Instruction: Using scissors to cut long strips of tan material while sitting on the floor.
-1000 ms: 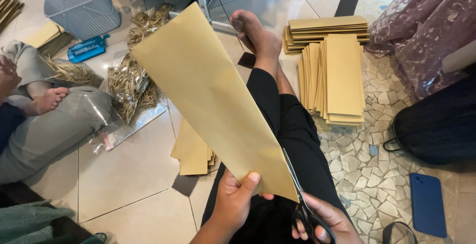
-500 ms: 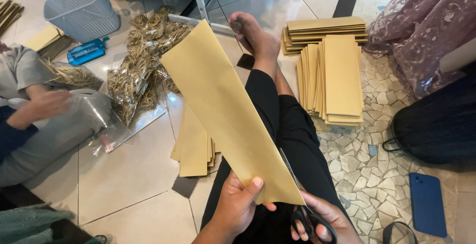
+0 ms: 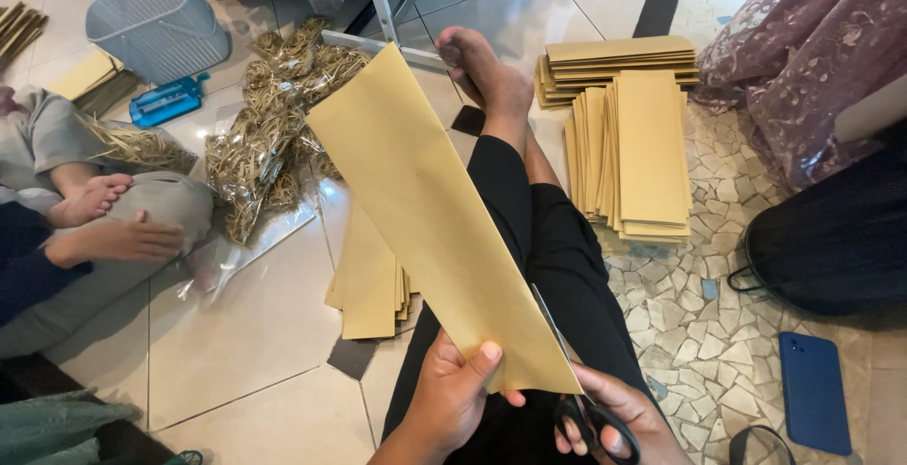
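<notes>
At lower centre of the frame, left hand (image 3: pixel 453 394) pinching the near end of a long tan paper sheet (image 3: pixel 435 210), thumb on top. Just right, right hand (image 3: pixel 614 418) fingers through black scissors (image 3: pixel 581 399), blade along the sheet's edge. Beyond, at upper right, stacked tan sheets (image 3: pixel 628 153) on the floor (image 3: pixel 255 333).

Your left hand (image 3: pixel 453 394) sits low and near, thumb on top and fingers curled under in a pinch. Your right hand (image 3: pixel 614 418) lies just right of it, fingers threaded through loops, closed. Your leg stretches far, foot bare.
</notes>
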